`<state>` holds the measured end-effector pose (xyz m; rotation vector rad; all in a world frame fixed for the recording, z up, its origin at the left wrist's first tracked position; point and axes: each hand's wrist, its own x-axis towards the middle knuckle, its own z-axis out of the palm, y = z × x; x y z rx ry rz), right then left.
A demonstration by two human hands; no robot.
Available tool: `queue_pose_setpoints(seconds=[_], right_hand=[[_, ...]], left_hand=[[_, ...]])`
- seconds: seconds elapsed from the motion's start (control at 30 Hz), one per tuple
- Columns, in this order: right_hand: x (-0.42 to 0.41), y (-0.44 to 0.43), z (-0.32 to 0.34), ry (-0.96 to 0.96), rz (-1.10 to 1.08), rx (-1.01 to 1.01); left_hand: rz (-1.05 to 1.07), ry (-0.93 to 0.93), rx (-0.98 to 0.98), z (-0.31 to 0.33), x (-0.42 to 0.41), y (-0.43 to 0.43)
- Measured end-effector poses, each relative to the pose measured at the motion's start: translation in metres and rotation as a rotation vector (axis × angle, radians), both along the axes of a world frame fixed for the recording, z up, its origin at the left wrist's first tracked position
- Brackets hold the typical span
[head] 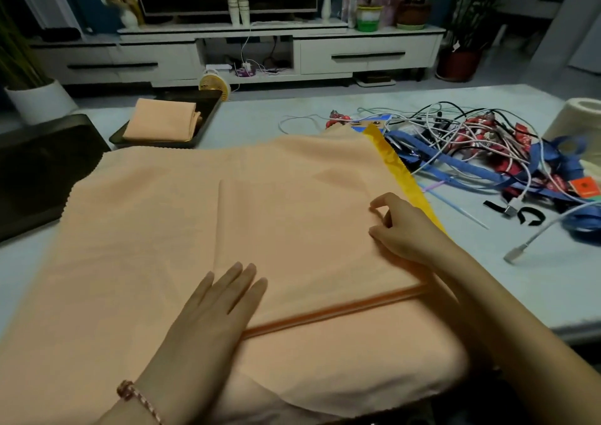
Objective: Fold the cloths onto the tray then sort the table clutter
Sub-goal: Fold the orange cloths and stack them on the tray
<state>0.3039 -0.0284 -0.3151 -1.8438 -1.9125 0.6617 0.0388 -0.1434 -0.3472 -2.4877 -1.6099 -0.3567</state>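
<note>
A large peach cloth lies spread over the near part of the table, with a folded layer on top at the right. My left hand presses flat on the near edge of that layer, fingers straight. My right hand rests on the layer's right side, its thumb and forefinger curled and pinching the fabric. A yellow cloth shows as a strip under the peach one's right edge. At the back left a black tray holds one folded peach cloth.
A tangle of white cables, blue straps and red packets covers the table's right side. A second black tray sits at the left edge. A cream roll stands far right. A small yellow fan is behind the table.
</note>
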Motion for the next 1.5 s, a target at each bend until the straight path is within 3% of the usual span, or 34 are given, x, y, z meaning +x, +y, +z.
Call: queue_pose_setpoints(seconds=[0.2,0.47,0.67,0.77,0.83,0.9,1.0,1.13,1.5], right_hand=[[0.004,-0.001,0.002,-0.004,0.03,-0.005],[0.002,-0.007,0.006,-0.077,0.077,-0.016],[-0.001,-0.017,0.009,-0.414,0.06,-0.013],[-0.008,-0.024,0.012,-0.57,0.02,0.221],[-0.025,-0.035,0.009,-0.458,0.12,0.471],[-0.053,-0.053,0.0,-0.277,0.304,0.575],[-0.082,-0.071,-0.019,-0.279,0.496,0.425],[-0.073,-0.071,-0.023,-0.425,0.461,0.167],[-0.007,-0.069,-0.018,-0.593,0.195,0.0]], left_hand=[[-0.065,0.002,-0.137,0.001,-0.013,0.0],[-0.093,-0.007,-0.048,0.008,0.0,0.004],[-0.117,0.054,-0.024,-0.013,0.007,0.008],[-0.104,0.066,0.002,-0.017,0.009,0.009],[-0.107,0.072,0.011,-0.018,0.009,0.011],[-0.105,0.064,0.02,-0.019,0.009,0.012],[-0.098,0.072,0.009,-0.019,0.01,0.012],[-0.082,0.106,-0.031,-0.017,0.01,0.011],[-0.067,0.065,-0.059,-0.015,0.01,0.009]])
